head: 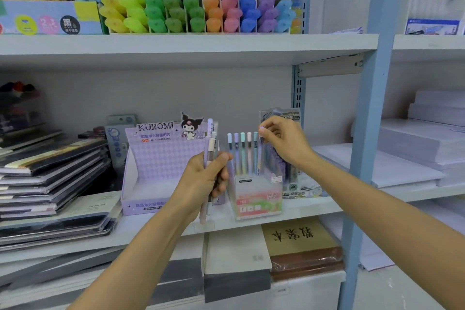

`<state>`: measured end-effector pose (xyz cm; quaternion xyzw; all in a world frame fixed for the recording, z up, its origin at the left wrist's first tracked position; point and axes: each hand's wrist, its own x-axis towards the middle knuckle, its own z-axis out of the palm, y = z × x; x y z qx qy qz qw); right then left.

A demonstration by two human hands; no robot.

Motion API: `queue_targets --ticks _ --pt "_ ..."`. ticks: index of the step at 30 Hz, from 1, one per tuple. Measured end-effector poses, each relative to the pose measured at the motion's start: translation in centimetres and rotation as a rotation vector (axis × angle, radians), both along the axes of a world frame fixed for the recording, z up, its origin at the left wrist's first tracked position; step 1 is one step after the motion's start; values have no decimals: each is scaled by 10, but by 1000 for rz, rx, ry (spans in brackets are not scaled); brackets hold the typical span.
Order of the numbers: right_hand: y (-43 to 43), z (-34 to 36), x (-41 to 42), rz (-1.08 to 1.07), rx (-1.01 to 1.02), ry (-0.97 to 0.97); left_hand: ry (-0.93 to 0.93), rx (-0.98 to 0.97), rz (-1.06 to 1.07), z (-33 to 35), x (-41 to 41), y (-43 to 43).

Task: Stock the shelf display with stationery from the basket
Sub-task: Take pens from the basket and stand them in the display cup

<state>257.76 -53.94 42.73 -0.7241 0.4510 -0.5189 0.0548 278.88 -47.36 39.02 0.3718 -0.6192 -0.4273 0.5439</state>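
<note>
— Left hand (206, 178)?
— Clenched round a bunch of pastel pens (210, 148), held upright just in front of the Kuromi box (151, 158) on the middle shelf (297, 211).
— And the right hand (281, 141)?
— Raised over the display box (256, 199), pinching the lilac cap of a single pen (261, 130) between thumb and fingertips, at the right end of the row.
— The row?
— Five capped pens (242, 153), standing upright side by side in that box: blue, lilac, green, pink, teal.
— The two boxes?
— Next to each other, display box on the right; touching or not, hidden behind the left hand.
— Round about?
— Stacked notebooks (50, 173) to the left; highlighters (196, 7) sorted by colour one shelf up.
</note>
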Motion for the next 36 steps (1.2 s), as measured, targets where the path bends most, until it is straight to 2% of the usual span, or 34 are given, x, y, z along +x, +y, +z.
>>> queue_targets --ticks 4,7,13,15,17,19,21,23,26,31,36 --pt "1 -3 4 -25 -55 -27 -46 7 -15 -1 0 2" --pt "-1 -5 6 -89 -83 30 -83 11 -30 -1 0 5" --pt "1 -1 5 -143 18 140 -133 13 -32 4 0 14" --pt "12 2 6 -50 -28 49 -147 5 -39 5 -1 18" --pt "29 6 12 167 -18 -111 -174 -6 -43 8 -4 21" --pt "46 10 21 381 108 -199 -182 -4 -52 10 -9 24" --pt "57 16 30 477 262 -165 -221 -18 -63 13 -15 28" --pt "64 18 35 519 353 -94 -287 -36 -82 15 -19 31" --pt "70 18 34 560 358 -116 -349 -13 -124 18 -18 36" --pt "76 20 28 545 320 -191 -247 77 -332 22 -8 41" --pt "80 25 20 508 328 -184 -238 18 -272 14 -7 47"
